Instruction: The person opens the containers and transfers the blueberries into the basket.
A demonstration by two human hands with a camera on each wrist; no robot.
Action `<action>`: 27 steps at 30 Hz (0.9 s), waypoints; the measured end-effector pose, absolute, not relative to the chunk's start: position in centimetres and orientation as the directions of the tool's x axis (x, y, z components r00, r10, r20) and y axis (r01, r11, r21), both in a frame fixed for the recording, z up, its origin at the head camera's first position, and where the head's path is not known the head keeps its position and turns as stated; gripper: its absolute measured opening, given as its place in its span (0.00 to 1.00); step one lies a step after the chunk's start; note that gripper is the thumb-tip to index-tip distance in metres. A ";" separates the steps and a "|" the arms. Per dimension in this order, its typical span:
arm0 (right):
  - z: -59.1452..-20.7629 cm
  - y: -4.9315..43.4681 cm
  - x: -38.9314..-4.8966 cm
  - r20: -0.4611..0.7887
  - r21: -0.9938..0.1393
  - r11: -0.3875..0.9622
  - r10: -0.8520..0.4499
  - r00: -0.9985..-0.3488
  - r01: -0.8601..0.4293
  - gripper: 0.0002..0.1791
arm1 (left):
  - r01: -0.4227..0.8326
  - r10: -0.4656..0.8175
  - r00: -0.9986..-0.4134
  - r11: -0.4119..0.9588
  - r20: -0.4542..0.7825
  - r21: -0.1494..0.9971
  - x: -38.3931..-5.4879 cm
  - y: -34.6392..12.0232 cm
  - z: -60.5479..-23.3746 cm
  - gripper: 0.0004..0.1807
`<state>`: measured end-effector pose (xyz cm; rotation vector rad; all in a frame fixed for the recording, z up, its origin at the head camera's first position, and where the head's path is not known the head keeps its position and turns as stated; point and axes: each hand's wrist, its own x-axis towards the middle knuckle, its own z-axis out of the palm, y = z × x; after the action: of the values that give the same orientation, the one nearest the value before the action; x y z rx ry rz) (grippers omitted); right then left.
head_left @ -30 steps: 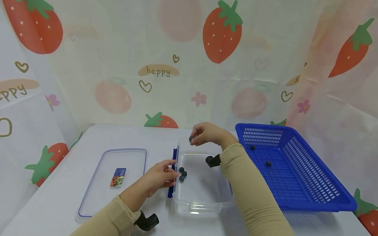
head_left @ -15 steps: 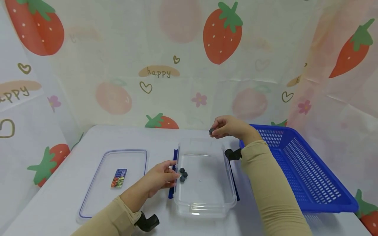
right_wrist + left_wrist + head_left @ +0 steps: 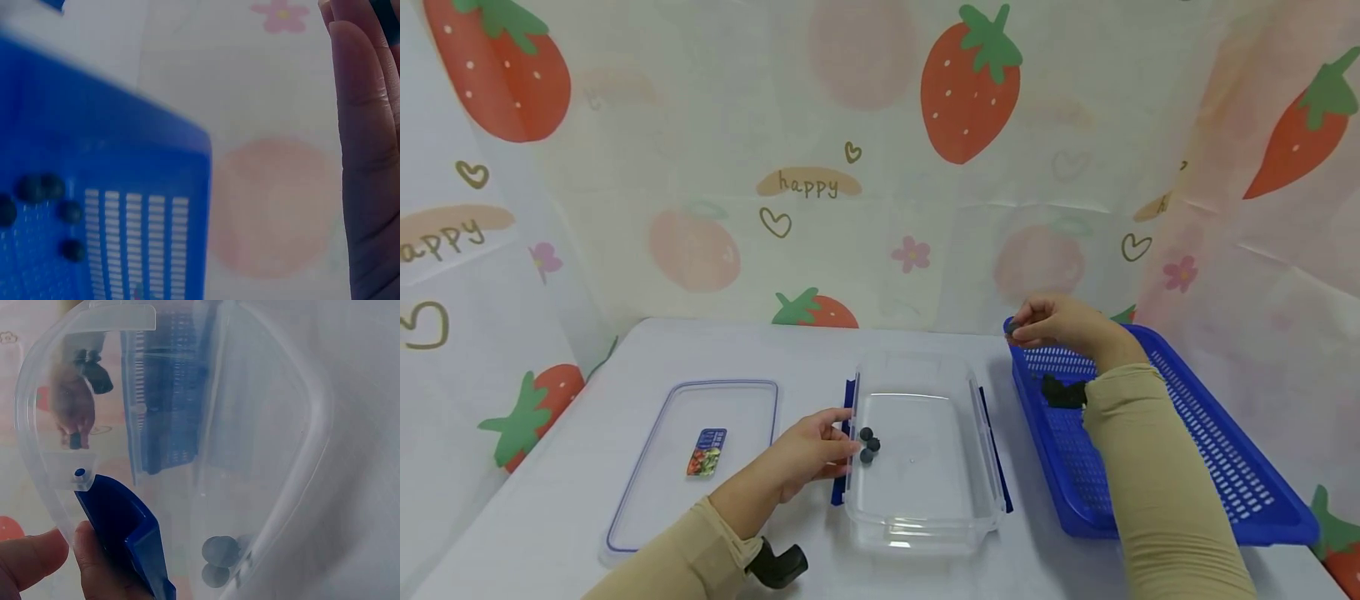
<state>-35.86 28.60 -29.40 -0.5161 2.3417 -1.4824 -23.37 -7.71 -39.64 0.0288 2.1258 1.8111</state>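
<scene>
A clear plastic container (image 3: pixel 917 467) with blue side latches stands in the middle of the head view. My left hand (image 3: pixel 808 454) grips its left wall, beside the blue latch (image 3: pixel 125 531) seen in the left wrist view. Inside, against that wall, lie 3 blueberries (image 3: pixel 867 447). My right hand (image 3: pixel 1063 325) pinches another blueberry (image 3: pixel 1011 328) between thumb and fingertips, above the far left corner of the blue basket (image 3: pixel 1052 500). Several blueberries (image 3: pixel 70 212) lie on the basket floor in the right wrist view; in the head view my forearm and wrist camera cover much of that floor.
To the left, a clear lid (image 3: pixel 647 492) with a blue seal lies flat on the white table (image 3: pixel 542 517), bearing a colourful label (image 3: pixel 706 452). A strawberry-printed cloth (image 3: pixel 880 250) hangs behind and at both sides.
My right hand has carried the pinched blueberry rightward, from over the container's far end to over the basket's far corner. My left hand and the container have stayed in place.
</scene>
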 end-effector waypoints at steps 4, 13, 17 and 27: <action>-29.7 30.7 -35.5 -0.065 -0.916 0.383 -0.436 -0.897 -0.120 0.06 | -0.203 0.241 -0.939 0.185 -0.244 0.962 -23.4 -7.7 -39.7 0.32; -31.3 34.3 -34.9 -0.097 -0.908 0.413 -0.371 -0.924 -0.070 0.07 | -0.202 0.236 -0.940 0.191 -0.245 0.961 -23.4 -7.7 -39.7 0.33; -32.5 35.3 -34.8 -0.151 -0.892 0.452 -0.340 -0.928 -0.020 0.09 | -0.205 0.233 -0.940 0.197 -0.249 0.959 -23.3 -7.7 -39.7 0.33; -35.0 36.8 -34.9 -0.226 -0.867 0.496 -0.306 -0.925 0.047 0.06 | -0.209 0.220 -0.942 0.206 -0.254 0.956 -23.5 -7.6 -39.8 0.32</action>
<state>-34.89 36.76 -34.98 -0.2164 2.3937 -1.4033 -23.52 -7.60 -39.79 0.0103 2.1521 1.7900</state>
